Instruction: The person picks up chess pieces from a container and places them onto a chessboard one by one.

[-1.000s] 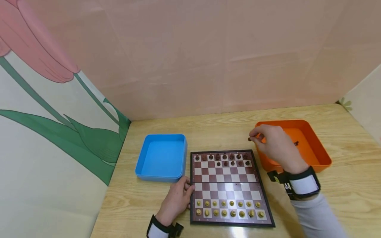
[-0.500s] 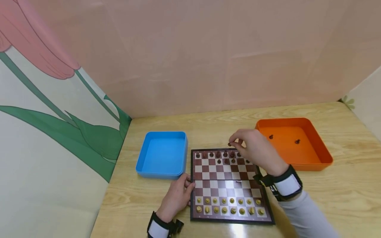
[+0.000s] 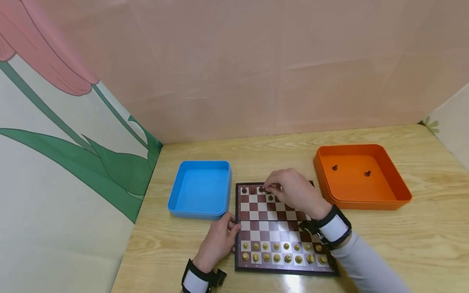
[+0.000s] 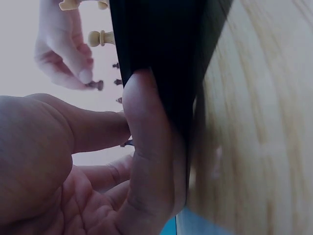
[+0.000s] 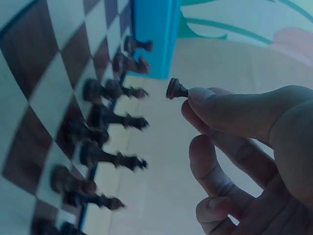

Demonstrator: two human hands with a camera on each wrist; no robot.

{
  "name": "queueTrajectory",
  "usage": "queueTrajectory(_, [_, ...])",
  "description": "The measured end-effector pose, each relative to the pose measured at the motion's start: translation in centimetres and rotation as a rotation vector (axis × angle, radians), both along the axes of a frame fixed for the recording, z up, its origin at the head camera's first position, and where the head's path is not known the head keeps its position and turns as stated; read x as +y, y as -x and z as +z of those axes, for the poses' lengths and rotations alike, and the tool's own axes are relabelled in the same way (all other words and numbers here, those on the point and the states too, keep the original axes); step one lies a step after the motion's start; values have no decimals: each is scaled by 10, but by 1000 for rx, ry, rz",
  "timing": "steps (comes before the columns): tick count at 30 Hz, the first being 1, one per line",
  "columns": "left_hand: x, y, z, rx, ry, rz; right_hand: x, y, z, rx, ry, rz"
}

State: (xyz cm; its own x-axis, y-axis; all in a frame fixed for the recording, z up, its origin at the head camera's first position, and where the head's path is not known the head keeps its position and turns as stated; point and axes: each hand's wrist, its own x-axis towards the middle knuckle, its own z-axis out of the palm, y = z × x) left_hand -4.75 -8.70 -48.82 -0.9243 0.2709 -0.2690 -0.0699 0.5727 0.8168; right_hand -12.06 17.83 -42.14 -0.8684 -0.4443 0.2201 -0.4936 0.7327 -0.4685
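A folding chessboard (image 3: 269, 226) lies on the table, with gold chess pieces (image 3: 288, 258) in two near rows and dark chess pieces (image 3: 244, 190) along the far side. My right hand (image 3: 294, 193) is above the far rows; its thumb and forefinger pinch a small dark pawn (image 5: 176, 89), base outward and head hidden. In the right wrist view the pawn is clear of the board. My left hand (image 3: 217, 240) grips the board's left edge, thumb at the top rim and a finger along the side (image 4: 151, 142). The right hand covers several dark pieces in the head view.
A blue tray (image 3: 199, 213) stands at the board's upper left. To the right is an orange tray (image 3: 370, 204) with two dark pawns (image 3: 367, 173) in it. Behind the wooden table (image 3: 410, 244) rises a pinkish wall (image 3: 234, 81).
My right hand has carried the dark pawn leftward from the orange tray to over the board's far rows. The left hand has stayed at the board's edge.
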Motion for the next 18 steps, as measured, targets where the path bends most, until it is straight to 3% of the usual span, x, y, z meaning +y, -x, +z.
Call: queueTrajectory(18, [0, 1, -1, 8, 7, -17, -12, 4, -24, -87, -23, 13])
